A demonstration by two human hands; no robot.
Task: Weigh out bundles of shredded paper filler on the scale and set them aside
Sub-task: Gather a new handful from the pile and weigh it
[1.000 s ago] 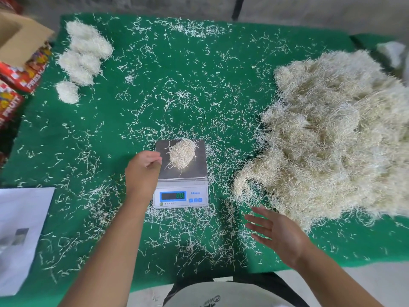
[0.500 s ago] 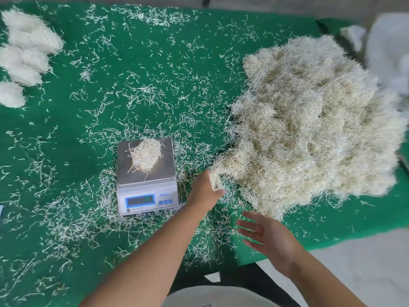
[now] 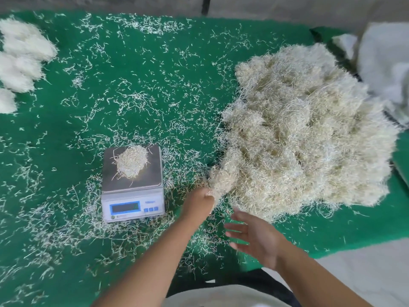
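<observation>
A small digital scale [image 3: 132,196] stands on the green table cloth [image 3: 155,85], with a small bundle of shredded paper [image 3: 132,161] on its steel pan. To its right lies a big heap of shredded paper filler [image 3: 305,134]. My left hand [image 3: 198,203] reaches across to the heap's near left corner and grips a tuft of filler [image 3: 218,185] there. My right hand [image 3: 254,240] hovers just below the heap with fingers spread, holding nothing. Weighed bundles [image 3: 20,60] lie at the far left edge.
Loose paper strands are scattered all over the cloth. A white bag or sheet [image 3: 385,69] sits at the right beyond the heap. The table's near edge runs along the bottom right, with grey floor [image 3: 365,273] beyond it.
My left hand left the scale, crossed to the right and took hold of filler at the heap's corner. The view swung right. My right hand has stayed about where it was.
</observation>
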